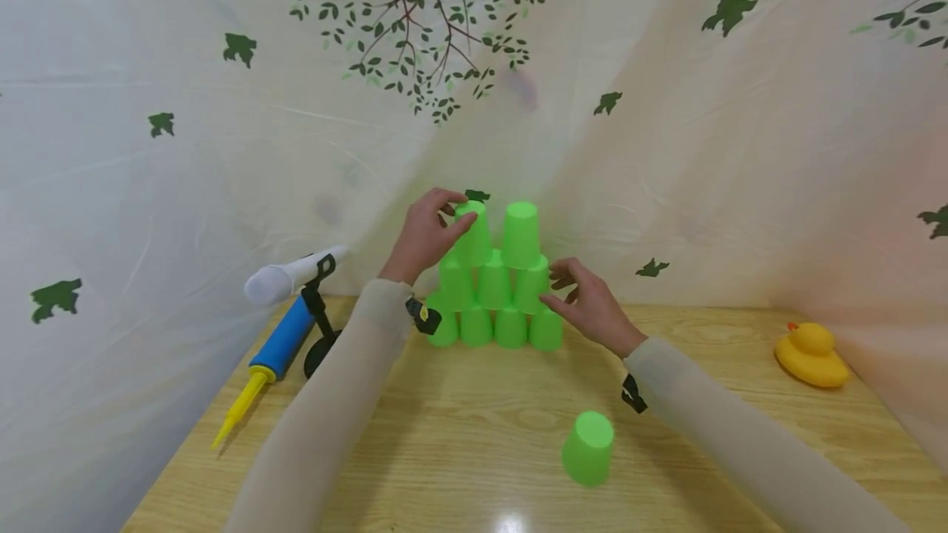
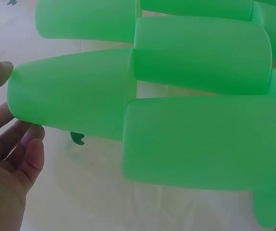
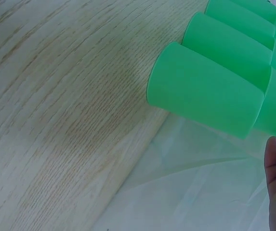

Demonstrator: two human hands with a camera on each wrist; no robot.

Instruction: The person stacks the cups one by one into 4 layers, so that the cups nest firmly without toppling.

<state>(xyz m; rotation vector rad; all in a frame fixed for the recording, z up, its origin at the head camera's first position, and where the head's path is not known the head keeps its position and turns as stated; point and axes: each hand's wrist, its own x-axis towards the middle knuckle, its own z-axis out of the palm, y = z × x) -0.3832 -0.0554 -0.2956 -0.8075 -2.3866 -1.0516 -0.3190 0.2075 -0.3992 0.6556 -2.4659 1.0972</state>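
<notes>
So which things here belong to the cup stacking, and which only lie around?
In use: cup pyramid; top-left cup, gripped by left hand; right hand at the pyramid's side; single cup.
Lying about: air pump; microphone; rubber duck.

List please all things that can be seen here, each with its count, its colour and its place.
stacked cups: nine, green, upside down in a pyramid at the back of the table
loose cup: one, green, upside down near the front
pump: one, blue and yellow, left
microphone: one, white on a black stand, left
duck: one, yellow, right
table: one, light wood
backdrop: one, white with green leaves
left hand: grips the top left cup
right hand: beside the pyramid's right edge
</notes>
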